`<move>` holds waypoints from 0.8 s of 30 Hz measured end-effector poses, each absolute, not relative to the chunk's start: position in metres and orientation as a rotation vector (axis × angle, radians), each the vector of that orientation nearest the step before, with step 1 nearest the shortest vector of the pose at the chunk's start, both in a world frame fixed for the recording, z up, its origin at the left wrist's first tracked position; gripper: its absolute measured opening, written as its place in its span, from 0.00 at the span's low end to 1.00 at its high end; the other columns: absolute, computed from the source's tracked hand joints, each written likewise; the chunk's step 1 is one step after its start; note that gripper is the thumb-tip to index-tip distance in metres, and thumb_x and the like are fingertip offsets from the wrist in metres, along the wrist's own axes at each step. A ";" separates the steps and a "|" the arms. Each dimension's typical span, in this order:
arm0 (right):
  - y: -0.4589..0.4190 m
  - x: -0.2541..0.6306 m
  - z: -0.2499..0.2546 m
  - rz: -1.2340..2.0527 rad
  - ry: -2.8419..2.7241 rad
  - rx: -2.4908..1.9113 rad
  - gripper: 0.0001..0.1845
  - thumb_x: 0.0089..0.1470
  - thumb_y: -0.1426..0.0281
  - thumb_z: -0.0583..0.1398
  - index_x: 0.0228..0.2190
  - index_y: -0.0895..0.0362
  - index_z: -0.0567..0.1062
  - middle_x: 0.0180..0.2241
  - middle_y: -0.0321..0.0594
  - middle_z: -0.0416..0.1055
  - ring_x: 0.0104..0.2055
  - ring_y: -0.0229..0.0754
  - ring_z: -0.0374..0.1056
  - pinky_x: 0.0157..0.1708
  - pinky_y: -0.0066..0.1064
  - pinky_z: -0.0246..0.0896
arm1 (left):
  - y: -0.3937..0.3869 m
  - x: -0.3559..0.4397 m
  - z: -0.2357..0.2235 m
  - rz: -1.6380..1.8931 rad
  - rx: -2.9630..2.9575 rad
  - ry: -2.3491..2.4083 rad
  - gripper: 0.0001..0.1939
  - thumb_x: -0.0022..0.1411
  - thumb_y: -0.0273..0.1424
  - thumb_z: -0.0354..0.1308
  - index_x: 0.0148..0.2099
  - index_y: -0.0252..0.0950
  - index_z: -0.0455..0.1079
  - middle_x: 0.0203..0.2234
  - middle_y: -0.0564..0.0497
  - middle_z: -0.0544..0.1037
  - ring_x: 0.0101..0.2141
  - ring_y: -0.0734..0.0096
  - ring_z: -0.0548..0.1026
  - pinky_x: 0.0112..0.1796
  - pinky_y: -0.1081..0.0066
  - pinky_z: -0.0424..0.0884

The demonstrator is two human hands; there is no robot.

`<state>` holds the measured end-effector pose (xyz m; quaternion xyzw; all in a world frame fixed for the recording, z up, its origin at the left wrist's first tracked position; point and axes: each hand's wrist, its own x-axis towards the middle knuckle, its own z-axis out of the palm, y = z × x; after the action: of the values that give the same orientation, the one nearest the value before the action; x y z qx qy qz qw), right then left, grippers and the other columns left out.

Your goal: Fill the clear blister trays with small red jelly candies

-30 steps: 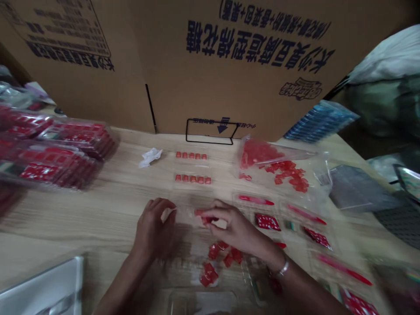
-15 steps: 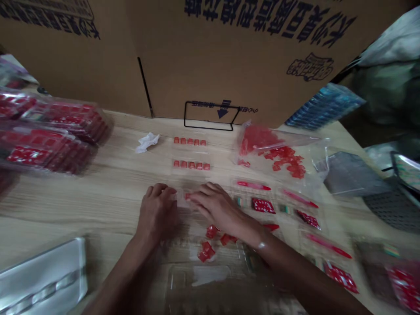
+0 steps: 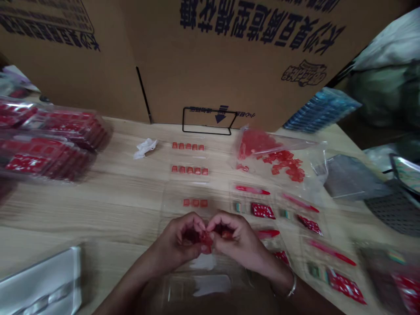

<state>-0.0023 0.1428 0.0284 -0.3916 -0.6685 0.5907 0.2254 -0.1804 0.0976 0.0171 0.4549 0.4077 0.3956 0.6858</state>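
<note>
We're looking down on a wooden tabletop, and the action is at the near edge: the left hand (image 3: 177, 238) and the right hand (image 3: 234, 236) are together, fingertips meeting and curled tightly around a clump of red pieces (image 3: 206, 240). That clump sits between the two hands, low over a clear plastic tray (image 3: 170, 210), and the fingers hide how many pieces are in it.

Let's count what's laid out on the clear plastic. The top row of red cubes (image 3: 187, 146) has five, the second row of red cubes (image 3: 189, 170) has five, and the third row of red cubes (image 3: 195, 203) has just three. So two rows stand full at five, and the third is two short of that.

Over to the right, a clear plastic bag (image 3: 256, 143) holds a heap of red pieces, with more spilled loose against it (image 3: 285, 162). Below that we count four slim red sticks (image 3: 252, 189) and four red printed cards (image 3: 261, 211) in clear trays. At far left, packed red trays (image 3: 49, 148) are stacked up, too blurred for us to count. A crumpled tissue (image 3: 144, 148) lies near the top row, in front of a cardboard carton (image 3: 210, 65).
</note>
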 end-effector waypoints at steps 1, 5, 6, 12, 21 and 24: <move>0.144 -0.002 0.030 1.650 -1.811 -1.074 0.05 0.48 0.74 0.57 0.30 0.57 0.72 0.26 0.32 0.69 0.26 0.32 0.62 0.25 0.22 0.58 | 0.097 -0.178 0.016 0.934 0.947 0.887 0.11 0.51 0.30 0.63 0.32 0.35 0.63 0.25 0.56 0.70 0.26 0.78 0.69 0.30 0.75 0.66; 0.143 0.001 0.033 1.738 -1.897 -1.010 0.08 0.49 0.73 0.58 0.35 0.56 0.73 0.30 0.35 0.70 0.29 0.33 0.64 0.26 0.23 0.59 | 0.097 -0.177 0.011 1.021 0.817 0.875 0.15 0.47 0.26 0.66 0.32 0.36 0.60 0.24 0.58 0.69 0.23 0.81 0.68 0.26 0.77 0.65; 0.143 0.001 0.033 1.707 -1.960 -0.981 0.08 0.47 0.75 0.59 0.33 0.56 0.73 0.30 0.35 0.69 0.29 0.33 0.64 0.26 0.23 0.59 | 0.098 -0.178 0.011 1.013 0.804 0.881 0.16 0.46 0.25 0.66 0.31 0.36 0.59 0.23 0.59 0.70 0.22 0.82 0.68 0.25 0.78 0.65; 0.133 -0.004 0.020 1.037 -2.332 -0.834 0.10 0.43 0.83 0.55 0.25 0.56 0.68 0.26 0.34 0.66 0.28 0.34 0.63 0.27 0.24 0.57 | 0.099 -0.175 0.003 0.952 0.741 0.874 0.17 0.44 0.23 0.64 0.29 0.37 0.56 0.20 0.61 0.70 0.17 0.85 0.64 0.21 0.80 0.61; 0.162 0.030 0.026 1.218 -1.916 -1.324 0.02 0.45 0.74 0.58 0.23 0.57 0.68 0.21 0.33 0.67 0.22 0.34 0.62 0.22 0.24 0.56 | 0.091 -0.170 0.001 0.737 0.873 0.987 0.12 0.42 0.19 0.59 0.29 0.36 0.61 0.17 0.61 0.67 0.16 0.84 0.60 0.18 0.80 0.55; 0.159 0.025 0.038 1.790 -1.726 -1.246 0.07 0.46 0.67 0.62 0.26 0.58 0.70 0.21 0.32 0.68 0.21 0.32 0.63 0.22 0.23 0.57 | 0.092 -0.168 0.004 0.826 1.015 1.074 0.09 0.46 0.26 0.63 0.33 0.35 0.68 0.23 0.55 0.73 0.24 0.76 0.68 0.25 0.76 0.62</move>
<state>0.0254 0.1590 0.0378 -0.4408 -0.6105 0.6331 0.1791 -0.1682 0.0917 0.0044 0.4489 0.4750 0.3652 0.6629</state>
